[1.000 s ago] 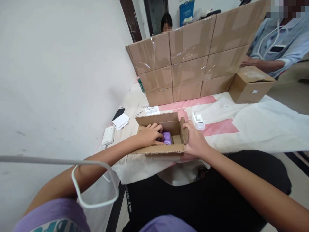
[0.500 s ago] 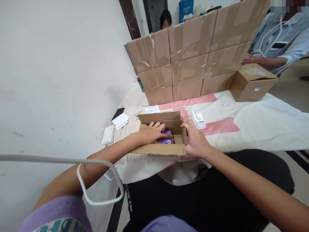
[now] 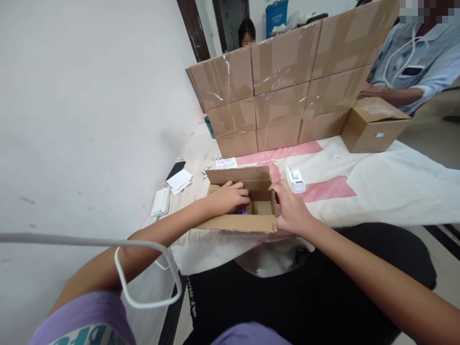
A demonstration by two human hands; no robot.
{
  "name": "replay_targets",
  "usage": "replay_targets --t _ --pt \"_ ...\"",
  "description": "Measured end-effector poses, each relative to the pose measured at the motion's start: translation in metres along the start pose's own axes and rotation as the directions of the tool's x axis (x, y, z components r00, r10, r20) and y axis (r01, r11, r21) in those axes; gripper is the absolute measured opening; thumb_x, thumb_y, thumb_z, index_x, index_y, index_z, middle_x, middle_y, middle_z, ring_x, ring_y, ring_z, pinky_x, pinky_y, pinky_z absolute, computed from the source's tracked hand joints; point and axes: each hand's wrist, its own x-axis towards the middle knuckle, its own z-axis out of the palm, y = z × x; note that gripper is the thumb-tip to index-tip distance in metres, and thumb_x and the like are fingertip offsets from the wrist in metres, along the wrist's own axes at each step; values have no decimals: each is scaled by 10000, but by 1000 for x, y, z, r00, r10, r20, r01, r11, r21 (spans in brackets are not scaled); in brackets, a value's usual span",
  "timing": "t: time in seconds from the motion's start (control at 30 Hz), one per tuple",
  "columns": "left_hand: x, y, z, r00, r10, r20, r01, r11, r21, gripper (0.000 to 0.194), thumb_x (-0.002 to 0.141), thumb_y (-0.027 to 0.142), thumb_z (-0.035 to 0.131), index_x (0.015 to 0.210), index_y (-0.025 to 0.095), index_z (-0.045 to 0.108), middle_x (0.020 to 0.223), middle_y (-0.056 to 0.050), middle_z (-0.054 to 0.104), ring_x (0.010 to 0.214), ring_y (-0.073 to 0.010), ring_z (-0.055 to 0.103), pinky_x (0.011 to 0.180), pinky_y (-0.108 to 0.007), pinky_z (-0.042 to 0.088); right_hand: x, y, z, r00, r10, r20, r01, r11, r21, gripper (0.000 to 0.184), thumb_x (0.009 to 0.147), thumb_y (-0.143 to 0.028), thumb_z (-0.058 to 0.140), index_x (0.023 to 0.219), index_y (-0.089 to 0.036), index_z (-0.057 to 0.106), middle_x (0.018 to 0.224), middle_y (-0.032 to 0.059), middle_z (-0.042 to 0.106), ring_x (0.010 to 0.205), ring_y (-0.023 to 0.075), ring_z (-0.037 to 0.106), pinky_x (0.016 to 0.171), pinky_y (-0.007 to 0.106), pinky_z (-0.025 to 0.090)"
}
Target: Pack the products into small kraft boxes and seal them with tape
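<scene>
An open cardboard box (image 3: 251,223) rests on the cloth-covered table before me, its flaps raised. My left hand (image 3: 230,196) reaches down inside it, fingers bent over a purple packet (image 3: 240,211). Most of that packet is hidden under the hand, and only a small shiny part shows. At the box's right end, my right hand (image 3: 290,207) grips the cardboard wall, thumb and fingers on either side of the edge. To the right of the packet, part of the box's bare floor is visible.
Stacked taped cartons (image 3: 280,96) form a wall at the back. A single carton (image 3: 375,125) stands at right, beside a person in a light blue shirt (image 3: 427,62). A white tape dispenser (image 3: 295,179), papers (image 3: 178,180) and a white device (image 3: 161,201) lie nearby. A white cable (image 3: 151,245) crosses my left arm.
Inside the box, my left hand has curled its fingers and now covers more of the purple packet, which has shifted slightly left. My right hand keeps its hold on the box edge.
</scene>
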Motion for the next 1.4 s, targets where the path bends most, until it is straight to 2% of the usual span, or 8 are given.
replay_targets --t 0.37,0.43,0.53,0.6,0.83,1.03,1.2,1.4 --pt "-10 -6 -12 913 -179 -366 106 972 -210 314 1065 386 401 1147 250 671 1032 -43 660 995 -214 572 916 -372 438 1 5 -5 998 -30 49 26 997 68 669 798 -267 660 1424 -211 429 1145 108 479 807 197 569 615 336 532" --pt "-23 -15 -6 711 -407 -573 217 903 -372 269 1034 415 483 1168 257 654 1128 -50 661 1099 -222 583 997 -386 442 1 8 -5 994 -57 88 49 995 90 644 863 -281 640 1480 -243 459 1157 108 464 889 206 584 662 346 566" --pt "-41 -24 23 272 -744 -610 228 666 -710 463 958 515 586 1364 297 536 1430 -85 557 1294 -248 540 1052 -407 466 0 10 -5 988 -90 123 73 988 137 457 911 -466 669 1319 -263 653 1222 118 480 1005 231 605 742 374 592" --pt "-46 -23 50 191 -863 -467 48 484 -874 571 957 588 529 1444 297 464 1422 -100 589 1301 -249 575 1043 -412 502 -1 9 -3 988 -96 118 70 976 206 359 930 -523 635 1125 -238 735 1266 120 496 988 223 612 772 387 592" --pt "-54 -4 86 229 -889 -397 -94 385 -918 589 995 645 357 856 212 730 1017 -93 776 1256 -286 642 1152 -492 451 0 2 13 934 354 -55 -309 874 376 641 886 -357 630 1479 -265 405 1340 139 393 916 186 562 823 407 585" --pt "-68 40 33 654 -678 -334 409 689 -598 546 971 679 449 1340 329 648 1448 -37 637 1505 -332 375 1255 -667 134 4 0 15 924 382 -7 -348 849 396 700 864 -326 634 1501 -303 346 1357 135 423 955 196 571 815 406 580" --pt "-44 71 13 707 -645 -289 566 762 -315 745 860 585 697 1494 245 502 1563 -141 506 1413 -398 485 1208 -628 285 18 24 -3 903 429 -38 -366 811 456 653 876 -390 613 1464 -250 364 1267 120 526 857 167 611 791 358 558" --pt "-27 34 20 706 -663 -249 577 743 -340 666 855 487 742 1460 300 534 1603 -91 466 1469 -380 439 1204 -635 300 31 105 -43 434 899 58 -789 349 506 450 888 -588 463 924 -176 643 1051 105 625 784 173 588 650 288 480"
